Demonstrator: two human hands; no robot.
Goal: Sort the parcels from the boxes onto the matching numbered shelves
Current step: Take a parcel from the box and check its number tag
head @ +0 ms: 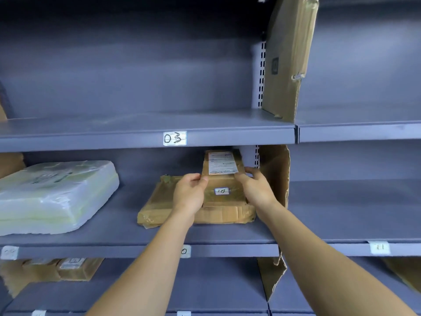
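Note:
A small brown cardboard parcel (223, 179) with a white shipping label and a tag reading "10" is on top of a flat taped brown parcel (159, 201) on the middle shelf (127, 233). My left hand (189, 197) grips the small parcel's left side, thumb on top. On its right side, my right hand (257, 190) holds it with fingers curled round the far edge. The shelf's front label (185, 251) is partly hidden by my left arm and shows a "0".
A white plastic-wrapped parcel (52, 195) lies at the left of the same shelf. The shelf above carries label "03" (174, 138). Cardboard dividers (287, 58) stand at the bay's right end. A label (379, 247) marks the right bay. More brown parcels (68, 269) lie on the lower shelf.

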